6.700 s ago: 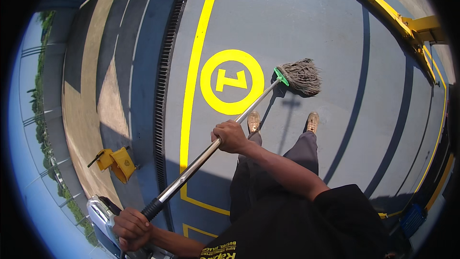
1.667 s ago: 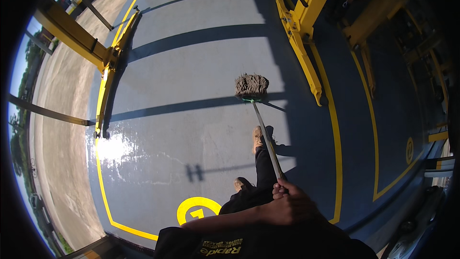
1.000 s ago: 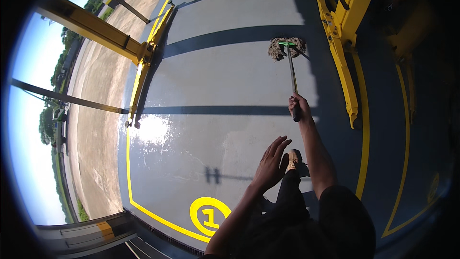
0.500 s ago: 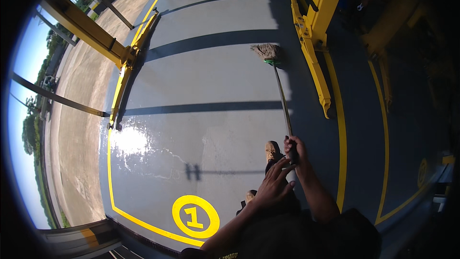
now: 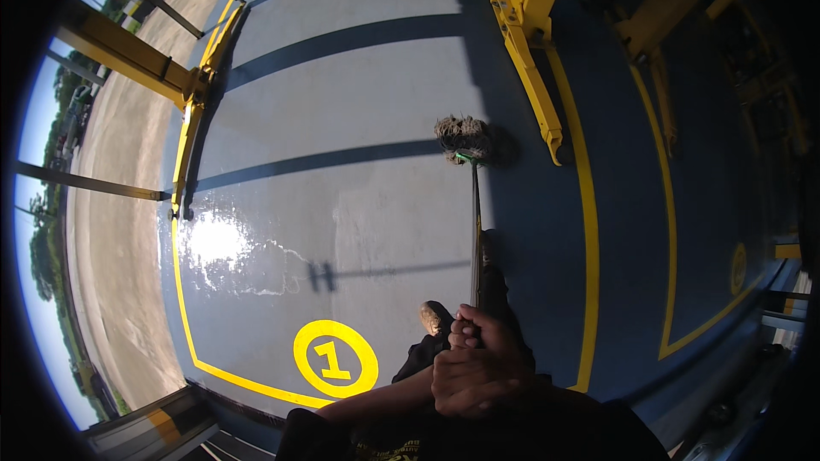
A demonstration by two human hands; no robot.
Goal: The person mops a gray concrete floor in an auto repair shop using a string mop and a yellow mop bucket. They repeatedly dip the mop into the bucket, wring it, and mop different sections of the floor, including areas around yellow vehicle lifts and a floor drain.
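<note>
A string mop with a grey, stringy head [image 5: 461, 132] and a green clamp [image 5: 465, 157] stretches out ahead of me. Its handle [image 5: 476, 222] runs back toward my body, almost straight. Around the handle, close to my body, my right hand [image 5: 487, 329] is closed. Just nearer to me, my left hand [image 5: 474, 382] is curled round the handle's end, its knuckles up; the end itself is hidden in the grip. The mop head sits at the border between sunlit and shaded floor, and I cannot tell whether it touches down.
Yellow lift posts with low arms stand at the left [image 5: 192, 111] and right [image 5: 530, 77]. A yellow line [image 5: 589, 230] borders the grey floor [image 5: 359, 102], with a painted yellow circle [image 5: 299, 358] near me. My shoe [image 5: 434, 318] shows beside the handle.
The mop head has come nearer to me and its strands are bunched up. My left hand, open beside the handle before, has closed on it. The view has shifted.
</note>
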